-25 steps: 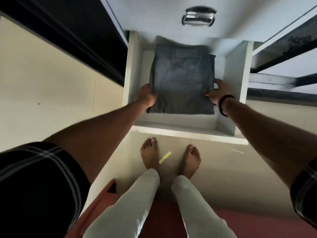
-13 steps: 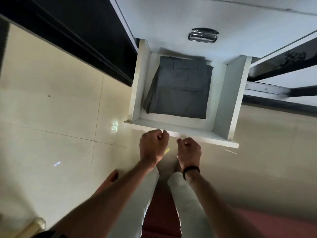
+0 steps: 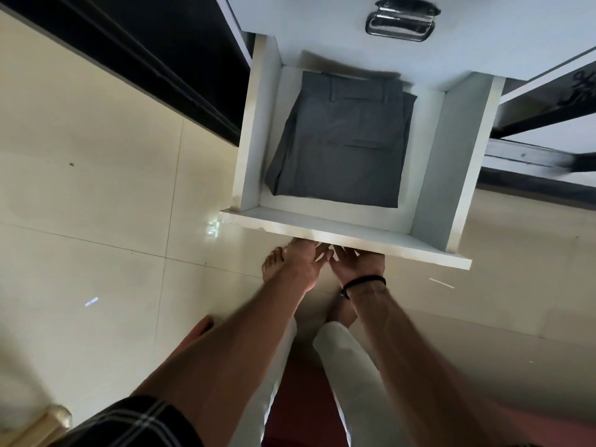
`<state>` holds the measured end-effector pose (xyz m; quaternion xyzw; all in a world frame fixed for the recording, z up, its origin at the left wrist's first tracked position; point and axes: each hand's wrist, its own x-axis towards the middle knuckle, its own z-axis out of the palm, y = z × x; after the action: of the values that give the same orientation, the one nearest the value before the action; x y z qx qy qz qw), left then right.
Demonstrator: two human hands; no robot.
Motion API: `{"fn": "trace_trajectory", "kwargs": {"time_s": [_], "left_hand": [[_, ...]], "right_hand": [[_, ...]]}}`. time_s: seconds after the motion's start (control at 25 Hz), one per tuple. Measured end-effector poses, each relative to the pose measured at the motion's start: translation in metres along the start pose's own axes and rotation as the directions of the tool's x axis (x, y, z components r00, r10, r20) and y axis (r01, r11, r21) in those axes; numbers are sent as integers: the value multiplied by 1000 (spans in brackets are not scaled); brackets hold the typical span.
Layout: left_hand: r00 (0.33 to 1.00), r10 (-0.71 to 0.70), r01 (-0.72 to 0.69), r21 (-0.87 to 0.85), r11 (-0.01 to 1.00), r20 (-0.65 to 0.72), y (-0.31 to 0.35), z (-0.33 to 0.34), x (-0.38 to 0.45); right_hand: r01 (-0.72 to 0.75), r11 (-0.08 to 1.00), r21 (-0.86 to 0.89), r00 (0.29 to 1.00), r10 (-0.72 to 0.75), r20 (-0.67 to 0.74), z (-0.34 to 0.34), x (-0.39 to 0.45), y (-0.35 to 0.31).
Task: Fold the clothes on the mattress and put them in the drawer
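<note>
Folded grey trousers (image 3: 342, 146) lie flat inside the open white drawer (image 3: 348, 237), waistband toward the back. Neither hand touches them. My left hand (image 3: 301, 262) and my right hand (image 3: 356, 262) are side by side just below the drawer's front panel. Their fingers reach forward against the panel, and its edge hides the fingertips. A black band circles my right wrist.
Above the open drawer is a shut white drawer front with a chrome handle (image 3: 401, 22). A dark recess (image 3: 161, 59) runs along the left. Cream floor tiles (image 3: 96, 188) surround my bare feet (image 3: 272, 262), and a red mat (image 3: 300, 398) lies under my legs.
My hands let go of the trousers, drew back out of the drawer as loose fists, and now reach with extended fingers to the drawer's front panel. The trousers stay in the drawer.
</note>
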<state>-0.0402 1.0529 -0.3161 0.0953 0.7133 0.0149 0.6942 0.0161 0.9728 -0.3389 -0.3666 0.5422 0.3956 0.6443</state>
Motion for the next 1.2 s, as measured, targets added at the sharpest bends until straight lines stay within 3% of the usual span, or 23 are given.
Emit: {"fn": "trace_trajectory", "kwargs": {"time_s": [0.12, 0.24, 0.44, 0.64, 0.92, 1.04, 1.12, 1.2], "left_hand": [[999, 37, -37, 9, 999, 21, 27, 30, -2], [995, 69, -75, 97, 992, 69, 63, 65, 3], [942, 180, -195, 27, 980, 282, 118, 125, 4], [898, 241, -358, 293, 887, 367, 149, 171, 11], [922, 164, -312, 420, 852, 352, 160, 200, 7], [919, 233, -389, 644, 659, 317, 170, 193, -11], [865, 363, -476, 791, 383, 345, 180, 178, -43], [810, 397, -508, 854, 111, 431, 187, 165, -89]], "right_hand": [[24, 999, 23, 1000, -25, 10, 28, 11, -17], [34, 999, 3, 993, -34, 117, 71, 18, -42], [119, 989, -92, 946, -85, 313, 142, 28, -93], [310, 903, -299, 896, -172, 408, 187, 28, -127], [266, 845, -464, 924, -87, 372, 209, 28, -134], [265, 723, -637, 942, -53, 332, 210, 8, -145], [314, 462, -830, 950, -141, 280, 211, -30, -154], [325, 218, -920, 933, -231, 275, 206, -73, -161]]}}
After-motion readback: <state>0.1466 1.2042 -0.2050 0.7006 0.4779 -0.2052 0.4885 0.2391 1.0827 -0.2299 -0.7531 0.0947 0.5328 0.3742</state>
